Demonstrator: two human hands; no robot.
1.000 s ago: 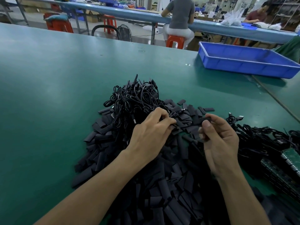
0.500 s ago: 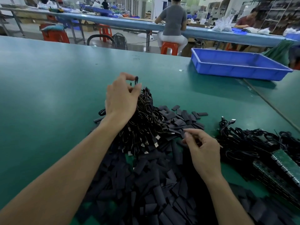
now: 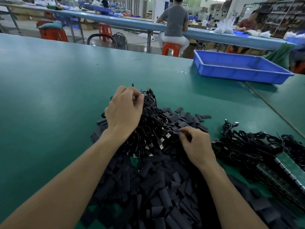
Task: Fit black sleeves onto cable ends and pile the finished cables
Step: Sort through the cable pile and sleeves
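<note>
A heap of flat black sleeves [image 3: 158,187] covers the green table [image 3: 49,96] in front of me. Behind it lies a bundle of black cables [image 3: 153,123] with silver USB plugs pointing toward me. My left hand [image 3: 123,109] sits on top of this bundle, fingers curled and pinching a cable end at the far side. My right hand [image 3: 196,146] rests on the sleeves at the bundle's right edge, fingertips pinched together; what they hold is too small to make out. A second pile of black cables [image 3: 250,142] lies to the right.
A blue plastic tray [image 3: 239,70] stands at the back right of the table. Green circuit boards [image 3: 283,172] are stacked at the right edge. People sit on orange stools at a long blue bench behind the table.
My two hands have come apart: the left reached away to the far top of the cable bundle, and the right dropped onto the sleeves. Over the last half second both barely moved.
</note>
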